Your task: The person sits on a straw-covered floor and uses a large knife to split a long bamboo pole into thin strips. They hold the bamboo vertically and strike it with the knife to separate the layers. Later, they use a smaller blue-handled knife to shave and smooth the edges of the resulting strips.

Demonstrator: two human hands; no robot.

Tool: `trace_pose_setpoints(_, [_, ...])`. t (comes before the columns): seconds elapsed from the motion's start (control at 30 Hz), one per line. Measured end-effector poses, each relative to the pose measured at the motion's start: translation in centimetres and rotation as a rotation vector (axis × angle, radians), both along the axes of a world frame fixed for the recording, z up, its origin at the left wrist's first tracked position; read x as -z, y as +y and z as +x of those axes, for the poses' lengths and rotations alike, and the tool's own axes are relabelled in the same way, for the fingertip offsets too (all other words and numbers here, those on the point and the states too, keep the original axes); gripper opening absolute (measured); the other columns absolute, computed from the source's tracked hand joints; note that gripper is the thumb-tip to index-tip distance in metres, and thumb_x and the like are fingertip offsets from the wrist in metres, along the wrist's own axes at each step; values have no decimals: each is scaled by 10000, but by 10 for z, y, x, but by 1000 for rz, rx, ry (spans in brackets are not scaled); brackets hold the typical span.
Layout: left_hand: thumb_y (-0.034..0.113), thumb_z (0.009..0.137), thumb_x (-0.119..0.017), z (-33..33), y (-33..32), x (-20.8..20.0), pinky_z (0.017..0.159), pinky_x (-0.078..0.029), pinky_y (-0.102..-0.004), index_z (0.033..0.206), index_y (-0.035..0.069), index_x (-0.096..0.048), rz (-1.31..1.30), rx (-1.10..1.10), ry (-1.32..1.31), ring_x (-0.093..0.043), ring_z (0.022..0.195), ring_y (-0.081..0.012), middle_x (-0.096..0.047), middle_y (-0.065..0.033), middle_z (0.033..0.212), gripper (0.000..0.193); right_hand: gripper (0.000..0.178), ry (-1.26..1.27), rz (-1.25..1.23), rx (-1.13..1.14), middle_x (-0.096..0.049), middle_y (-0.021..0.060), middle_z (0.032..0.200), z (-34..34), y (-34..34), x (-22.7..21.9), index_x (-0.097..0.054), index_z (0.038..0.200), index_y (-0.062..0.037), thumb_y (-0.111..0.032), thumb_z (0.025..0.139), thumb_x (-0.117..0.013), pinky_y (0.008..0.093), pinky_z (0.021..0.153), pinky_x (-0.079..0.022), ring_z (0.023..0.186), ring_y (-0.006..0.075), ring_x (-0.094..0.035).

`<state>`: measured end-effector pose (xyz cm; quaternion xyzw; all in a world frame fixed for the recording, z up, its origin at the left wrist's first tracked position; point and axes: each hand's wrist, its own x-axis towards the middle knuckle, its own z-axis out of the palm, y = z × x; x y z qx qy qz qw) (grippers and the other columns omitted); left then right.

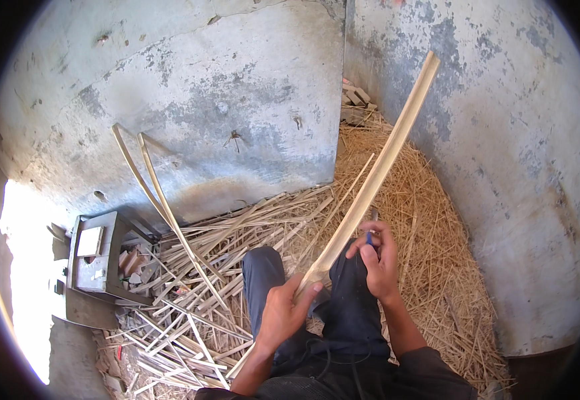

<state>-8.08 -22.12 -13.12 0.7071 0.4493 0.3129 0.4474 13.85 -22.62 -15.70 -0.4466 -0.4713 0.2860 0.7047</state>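
Observation:
My left hand [289,308] grips a long pale bamboo strip [383,160] near its lower part; the strip slants up and to the right toward the wall corner. My right hand [378,260] is closed on a small tool with a blue handle [369,237], held against the strip's right edge just above my left hand. Both hands work over my knees, which are in dark trousers [343,313].
Several split bamboo strips [190,320] lie piled on the floor to my left, two of them [153,187] leaning on the grey concrete wall. Fine shavings [430,227] cover the corner floor. A grey metal box [97,257] sits at the left.

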Motion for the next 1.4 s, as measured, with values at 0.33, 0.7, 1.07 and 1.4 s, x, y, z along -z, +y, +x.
trace_pose_setpoints(0.33, [232, 1051, -705, 3, -7, -18, 572, -472, -386, 1111, -29, -687, -50, -4, -53, -600, 557, -302, -646, -195, 702, 268, 375, -911, 119, 72, -658, 74, 734, 8, -20, -7, -754, 988, -60, -434, 963, -775, 354, 546, -508, 590, 237, -652])
trace_pose_setpoints(0.7, [230, 1042, -720, 1, -10, -20, 550, -465, -404, 1076, -34, -678, -13, -21, -38, -630, 568, -377, -655, -224, 708, 269, 391, -981, 142, 120, -643, 48, 704, 4, -19, -19, -762, 975, -71, -462, 957, -772, 348, 506, -484, 553, 220, -636])
trace_pose_setpoints(1.07, [231, 1050, -710, -3, -12, -17, 566, -474, -404, 1091, -35, -682, -58, 7, -50, -622, 555, -332, -652, -210, 696, 271, 340, -1015, 189, 113, -624, 11, 715, 9, -18, -22, -775, 1027, -102, -416, 906, -824, 337, 474, -447, 515, 193, -577])
trace_pose_setpoints(1.4, [237, 1051, -709, -3, -14, -21, 572, -481, -384, 1159, -23, -697, -65, 1, -35, -639, 559, -283, -670, -194, 708, 282, 331, -1058, 230, 156, -603, -2, 692, 12, -15, -28, -769, 979, -103, -423, 907, -819, 328, 479, -436, 518, 178, -563])
